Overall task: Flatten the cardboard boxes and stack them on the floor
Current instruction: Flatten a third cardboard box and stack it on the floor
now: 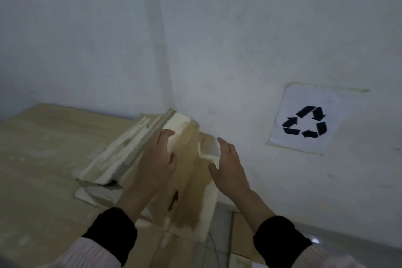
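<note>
A flattened cardboard box (pixel 191 180) is seen propped in the wall corner on a cardboard pile (pixel 121 159), with the left hand (pixel 156 159) laid on it at 9 o'clock, fingers spread, and the right hand (pixel 228 167) held open at 3 o'clock, contact unclear.

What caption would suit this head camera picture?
Two open hands, left and right, over flattened cardboard near a wall's recycling sign.

Flattened boxes (pixel 187 180) apparently stacked in corner, sign (pixel 304 119) right.
</note>
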